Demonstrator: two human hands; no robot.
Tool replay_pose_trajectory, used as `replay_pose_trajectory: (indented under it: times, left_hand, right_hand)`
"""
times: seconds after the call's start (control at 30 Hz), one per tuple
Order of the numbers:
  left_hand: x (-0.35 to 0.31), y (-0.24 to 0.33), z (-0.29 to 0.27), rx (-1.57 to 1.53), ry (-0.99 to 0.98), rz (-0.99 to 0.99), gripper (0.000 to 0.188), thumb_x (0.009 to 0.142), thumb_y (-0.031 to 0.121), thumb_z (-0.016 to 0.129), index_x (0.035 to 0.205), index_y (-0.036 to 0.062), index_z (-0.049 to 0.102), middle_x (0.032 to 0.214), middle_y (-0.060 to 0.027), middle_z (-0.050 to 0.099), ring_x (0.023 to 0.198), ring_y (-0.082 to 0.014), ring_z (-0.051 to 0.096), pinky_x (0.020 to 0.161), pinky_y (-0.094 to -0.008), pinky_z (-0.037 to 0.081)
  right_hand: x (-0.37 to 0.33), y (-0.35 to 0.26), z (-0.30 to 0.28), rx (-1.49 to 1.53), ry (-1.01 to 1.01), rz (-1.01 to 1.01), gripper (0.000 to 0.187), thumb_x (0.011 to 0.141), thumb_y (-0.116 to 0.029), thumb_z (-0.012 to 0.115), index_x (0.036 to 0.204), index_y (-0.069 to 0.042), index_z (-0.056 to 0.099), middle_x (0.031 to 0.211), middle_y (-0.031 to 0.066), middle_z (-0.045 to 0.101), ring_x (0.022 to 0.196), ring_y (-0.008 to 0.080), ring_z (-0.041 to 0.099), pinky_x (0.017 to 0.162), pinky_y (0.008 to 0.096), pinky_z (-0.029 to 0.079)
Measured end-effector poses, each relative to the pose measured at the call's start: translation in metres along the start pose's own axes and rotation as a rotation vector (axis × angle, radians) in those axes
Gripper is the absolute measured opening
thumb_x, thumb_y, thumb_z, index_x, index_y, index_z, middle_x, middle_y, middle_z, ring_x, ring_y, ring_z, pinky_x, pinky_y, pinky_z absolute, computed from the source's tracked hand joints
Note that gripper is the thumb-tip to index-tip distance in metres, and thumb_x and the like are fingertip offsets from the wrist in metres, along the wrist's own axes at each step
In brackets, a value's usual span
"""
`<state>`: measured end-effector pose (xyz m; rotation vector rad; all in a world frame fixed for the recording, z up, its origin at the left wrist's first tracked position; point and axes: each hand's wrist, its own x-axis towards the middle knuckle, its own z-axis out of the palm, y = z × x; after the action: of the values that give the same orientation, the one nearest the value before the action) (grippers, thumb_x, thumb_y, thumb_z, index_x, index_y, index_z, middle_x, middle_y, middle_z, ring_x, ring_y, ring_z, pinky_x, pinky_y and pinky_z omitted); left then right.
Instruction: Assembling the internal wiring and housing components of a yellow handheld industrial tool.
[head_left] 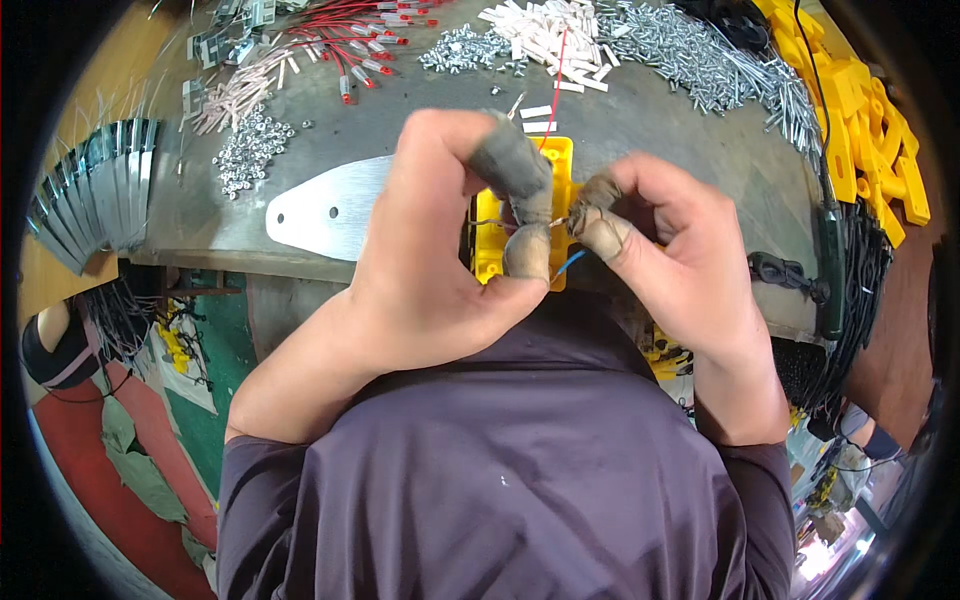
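Observation:
Both hands work close together above a yellow plastic housing (pixel 562 157), with grimy finger covers on the thumbs and forefingers. My left hand (pixel 425 245) is closed in a pinch on a thin dark wire (pixel 487 222). The forefinger and thumb of my right hand (pixel 680 245) pinch the bare, copper-coloured end of a wire (pixel 558 222), right beside the left fingertips. A blue wire (pixel 571 262) sticks out below the right thumb. From the far side of the housing a red wire (pixel 554 90) rises. Fingers hide most of the housing's inside.
Left of the housing lies a flat silver metal plate (pixel 305 208). Behind are small nuts (pixel 250 145), white sleeves (pixel 545 38), screws (pixel 690 60) and red-wired parts (pixel 365 45). Yellow housings (pixel 870 120) pile up at right, near a dark green-handled tool (pixel 831 270). Metal strips (pixel 100 180) fan out at left.

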<state>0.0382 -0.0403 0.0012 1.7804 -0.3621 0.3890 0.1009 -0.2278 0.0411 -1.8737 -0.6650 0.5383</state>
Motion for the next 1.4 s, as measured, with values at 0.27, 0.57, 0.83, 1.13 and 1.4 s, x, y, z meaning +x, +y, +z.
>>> replay_pose_trajectory:
  times: [0.27,0.57,0.83,1.13,1.4]
  left_hand:
    - [0.015,0.003,-0.005,0.486,-0.079,0.382,0.036,0.06,0.001,0.067,0.088,0.0021,0.044,0.062,-0.0042,0.059,0.054,-0.0175,0.055,0.092,-0.0392,0.04]
    - [0.013,-0.001,-0.01,0.368,-0.072,0.251,0.053,0.064,-0.007,0.061,0.111,-0.0029,0.037,0.087,-0.0055,0.057,0.073,-0.0112,0.053,0.085,-0.0352,0.046]
    - [0.03,0.008,-0.019,0.196,-0.335,-0.237,0.044,0.073,-0.009,0.061,0.113,0.0011,0.05,0.093,-0.0052,0.056,0.085,-0.0127,0.057,0.081,-0.0291,0.045]
    - [0.021,0.012,-0.009,-0.075,-0.093,-0.327,0.02,0.071,0.001,0.069,0.089,0.005,0.063,0.074,0.0004,0.062,0.077,-0.0141,0.058,0.093,-0.0334,0.034]
    - [0.014,-0.004,-0.023,0.634,-0.188,0.422,0.025,0.07,0.002,0.069,0.094,0.0039,0.062,0.079,-0.0004,0.064,0.077,-0.0188,0.065,0.095,-0.0382,0.031]
  right_hand:
    - [-0.007,-0.003,-0.002,0.163,-0.037,0.111,0.011,0.087,-0.006,0.063,0.092,0.001,0.057,0.079,-0.0025,0.058,0.069,0.0007,0.049,0.058,0.0176,0.038]
    - [0.001,-0.001,0.001,0.08,-0.083,0.099,0.018,0.074,0.005,0.059,0.091,0.0,0.059,0.071,-0.0014,0.059,0.062,0.0045,0.055,0.054,0.0229,0.042]
    - [-0.003,0.012,0.007,-0.54,0.113,-0.358,0.023,0.073,-0.01,0.068,0.092,-0.006,0.055,0.063,0.0071,0.056,0.057,0.027,0.059,0.051,0.0377,0.045]
    - [0.003,0.011,0.0,-0.735,0.003,-0.649,0.023,0.075,0.003,0.064,0.096,0.0,0.054,0.069,0.0103,0.056,0.062,0.0124,0.057,0.056,0.0283,0.046]
    - [0.007,0.003,0.002,-0.109,-0.107,-0.006,0.017,0.082,0.001,0.055,0.098,-0.001,0.053,0.068,0.0041,0.051,0.058,0.0107,0.05,0.054,0.0252,0.042]
